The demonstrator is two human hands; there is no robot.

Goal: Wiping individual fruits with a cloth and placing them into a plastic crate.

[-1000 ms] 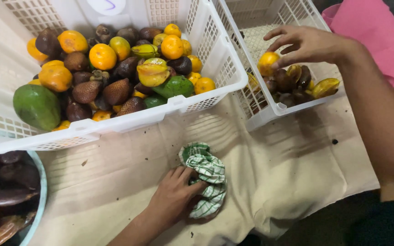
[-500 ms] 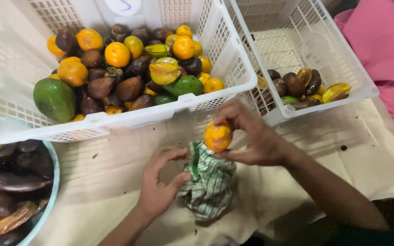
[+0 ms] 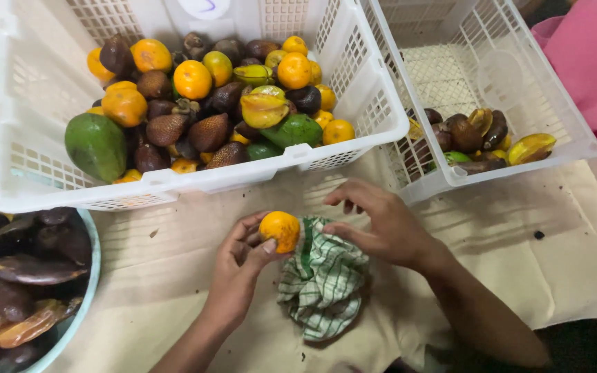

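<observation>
My left hand (image 3: 240, 266) holds a small orange fruit (image 3: 280, 230) between thumb and fingers, just above the cream cloth-covered table (image 3: 174, 276). My right hand (image 3: 381, 224) rests with its fingers on a crumpled green-and-white checked cloth (image 3: 323, 280) that lies right beside the orange. Behind both hands stands a big white plastic basket (image 3: 202, 181) full of mixed fruit: oranges, brown scaly snake fruit, starfruit and a large green avocado (image 3: 96, 145).
A second white basket (image 3: 561, 148) at the right holds a few dark, yellow and green fruits in its near corner. A pale blue tub (image 3: 90, 276) at the left edge holds dark, spoiled fruit. Pink fabric (image 3: 592, 62) lies at the far right.
My right hand took an orange from the right basket and brought it down to the cloth. The orange has passed into my left hand, and my right hand has settled on the cloth.
</observation>
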